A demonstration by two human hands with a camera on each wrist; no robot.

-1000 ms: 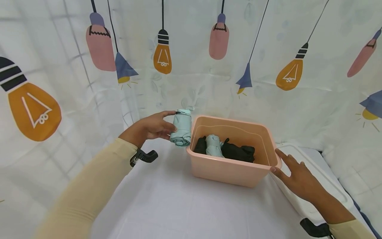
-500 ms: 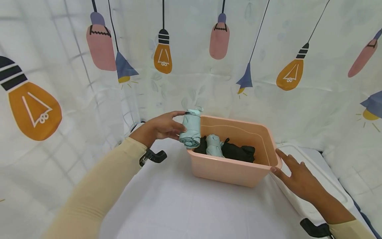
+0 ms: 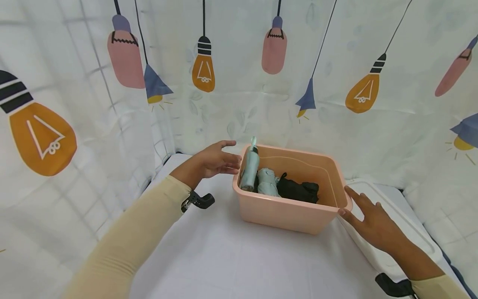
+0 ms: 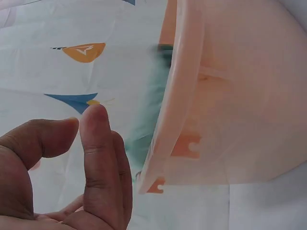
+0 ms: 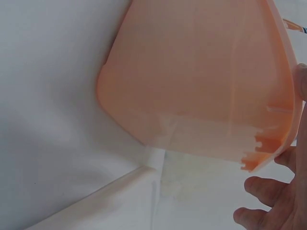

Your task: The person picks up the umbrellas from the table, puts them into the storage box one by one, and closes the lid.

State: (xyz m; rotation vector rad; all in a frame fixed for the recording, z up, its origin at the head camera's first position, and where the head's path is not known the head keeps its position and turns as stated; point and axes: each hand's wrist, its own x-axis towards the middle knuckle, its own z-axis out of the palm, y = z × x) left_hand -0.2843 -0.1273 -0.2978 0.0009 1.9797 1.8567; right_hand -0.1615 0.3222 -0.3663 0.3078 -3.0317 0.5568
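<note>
A light teal rolled-up cloth bundle (image 3: 250, 168), with a small loop at its top, leans inside the left end of a peach plastic bin (image 3: 284, 209). My left hand (image 3: 218, 160) is just left of it at the bin's rim, fingers extended and holding nothing. In the left wrist view, a gap shows between the fingertips (image 4: 94, 117) and the blurred bundle. Beside it in the bin lie another light teal bundle (image 3: 267, 182) and a black cloth bundle (image 3: 298, 189). My right hand (image 3: 375, 222) rests at the bin's right corner, fingers spread, thumb and fingertips touching the rim.
A white lid (image 3: 396, 224) lies right of the bin, partly beneath the right forearm. A white cloth (image 3: 231, 257) covers the table. Behind hangs a pale curtain (image 3: 239, 104) printed with lamps and bulbs.
My left hand has moved right to the bin and let go of the teal bundle, which now stands tilted inside the left end. The right hand and bin have stayed put.
</note>
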